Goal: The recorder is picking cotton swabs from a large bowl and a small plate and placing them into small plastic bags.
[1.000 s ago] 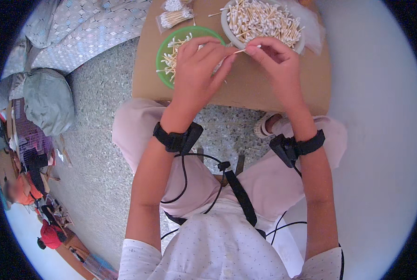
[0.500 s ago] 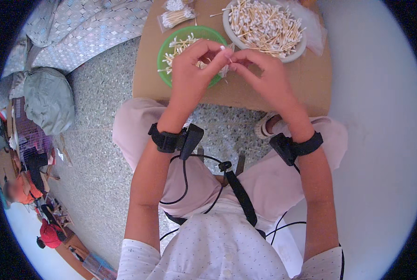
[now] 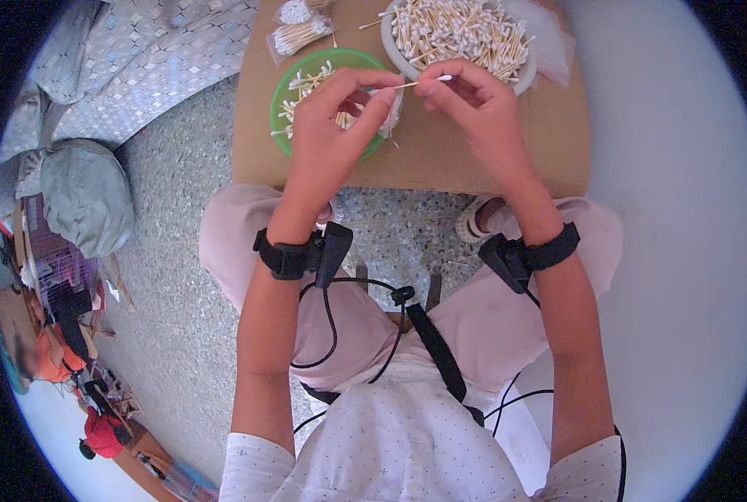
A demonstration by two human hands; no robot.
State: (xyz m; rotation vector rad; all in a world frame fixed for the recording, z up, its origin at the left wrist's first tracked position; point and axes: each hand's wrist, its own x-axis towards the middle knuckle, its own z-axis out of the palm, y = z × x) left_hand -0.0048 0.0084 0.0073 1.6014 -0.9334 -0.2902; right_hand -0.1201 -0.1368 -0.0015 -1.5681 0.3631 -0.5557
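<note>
A single cotton swab with a wooden stick is stretched between my hands, one white tip showing past my right fingers. My left hand pinches its left end, and my right hand pinches it near the other tip. Under my left hand stands a green basket with loose swabs in it, partly covered by that hand. Behind my right hand is a pale grey bowl heaped with cotton swabs. Clear plastic shows beside my left fingertips, partly hidden.
Small clear packets of swabs lie at the far left of the brown tabletop. Clear plastic bags rest beside the bowl. A white wall stands close on the right. At far left are a grey-green bag and other people.
My hands have moved slightly apart. The swab, upright at my fingertips before, now lies nearly level between both hands. The view has shifted a little.
</note>
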